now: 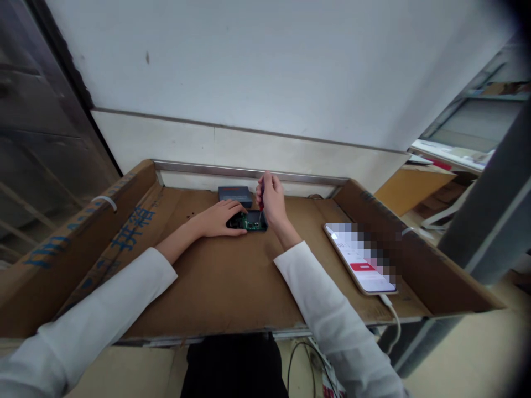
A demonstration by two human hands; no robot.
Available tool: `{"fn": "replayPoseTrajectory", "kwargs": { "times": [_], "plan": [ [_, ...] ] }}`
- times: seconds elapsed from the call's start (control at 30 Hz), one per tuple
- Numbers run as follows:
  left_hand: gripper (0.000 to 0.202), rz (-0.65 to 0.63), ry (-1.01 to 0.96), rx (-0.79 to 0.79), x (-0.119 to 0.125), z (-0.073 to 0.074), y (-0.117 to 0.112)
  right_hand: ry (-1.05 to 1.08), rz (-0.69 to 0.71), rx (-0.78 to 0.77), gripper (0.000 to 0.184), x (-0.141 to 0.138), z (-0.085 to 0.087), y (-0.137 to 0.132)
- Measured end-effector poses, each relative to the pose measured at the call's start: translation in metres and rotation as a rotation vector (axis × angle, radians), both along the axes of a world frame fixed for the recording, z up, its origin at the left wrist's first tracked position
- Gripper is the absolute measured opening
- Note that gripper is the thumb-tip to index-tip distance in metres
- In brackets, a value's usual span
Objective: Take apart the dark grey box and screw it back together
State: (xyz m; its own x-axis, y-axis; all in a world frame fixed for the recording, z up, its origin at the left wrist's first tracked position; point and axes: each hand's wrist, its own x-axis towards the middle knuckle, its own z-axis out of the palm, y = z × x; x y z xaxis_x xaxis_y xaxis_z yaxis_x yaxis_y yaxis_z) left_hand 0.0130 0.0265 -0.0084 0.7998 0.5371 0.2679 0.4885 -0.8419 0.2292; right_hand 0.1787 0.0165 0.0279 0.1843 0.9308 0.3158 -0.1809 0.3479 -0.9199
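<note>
My left hand (224,219) grips the left end of a small open dark case with a green circuit board (251,223) inside, fingers along its far side and thumb along its near side. In my closed right hand (271,200) is a screwdriver (261,208) with a red part near the shaft, held upright. Its tip points down onto the board's right part; whether it sits in a screw is too small to tell. Just behind the board lies a dark grey box-like case (234,194). Several tiny dark bits (191,215) lie left of my left hand.
Brown cardboard (232,287) lines the table, with raised sides at left and right. A lit phone (360,260) with a white cable (392,315) lies at the right. A metal strip and a white wall (249,72) bound the far side.
</note>
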Motion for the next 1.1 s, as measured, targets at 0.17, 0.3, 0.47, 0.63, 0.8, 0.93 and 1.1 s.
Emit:
{"fn": "replayPoseTrajectory", "kwargs": {
  "times": [0.17, 0.3, 0.47, 0.63, 0.8, 0.93, 1.1],
  "plan": [
    [0.053, 0.000, -0.008, 0.003, 0.000, -0.001, 0.001, -0.150, -0.001, 0.059, 0.026, -0.001, 0.002, -0.005],
    [0.051, -0.011, -0.015, 0.012, 0.000, -0.002, 0.002, -0.331, -0.046, 0.168, 0.028, 0.001, 0.005, -0.007],
    [0.050, -0.023, -0.028, 0.019, 0.000, -0.004, 0.004, -0.547, -0.170, 0.335, 0.026, 0.007, 0.007, -0.006],
    [0.050, -0.021, -0.026, 0.013, 0.000, -0.004, 0.003, -0.502, -0.052, 0.294, 0.022, 0.009, 0.005, -0.003],
    [0.050, -0.007, -0.020, 0.000, 0.000, -0.001, 0.002, -0.173, 0.121, 0.049, 0.029, 0.005, -0.002, 0.003],
    [0.052, -0.003, -0.015, -0.018, -0.001, 0.000, 0.002, 0.030, 0.159, -0.061, 0.026, 0.002, -0.003, 0.005],
    [0.052, -0.013, -0.035, -0.015, -0.002, -0.001, 0.004, 0.059, 0.139, -0.055, 0.034, -0.001, -0.001, 0.001]
  ]
}}
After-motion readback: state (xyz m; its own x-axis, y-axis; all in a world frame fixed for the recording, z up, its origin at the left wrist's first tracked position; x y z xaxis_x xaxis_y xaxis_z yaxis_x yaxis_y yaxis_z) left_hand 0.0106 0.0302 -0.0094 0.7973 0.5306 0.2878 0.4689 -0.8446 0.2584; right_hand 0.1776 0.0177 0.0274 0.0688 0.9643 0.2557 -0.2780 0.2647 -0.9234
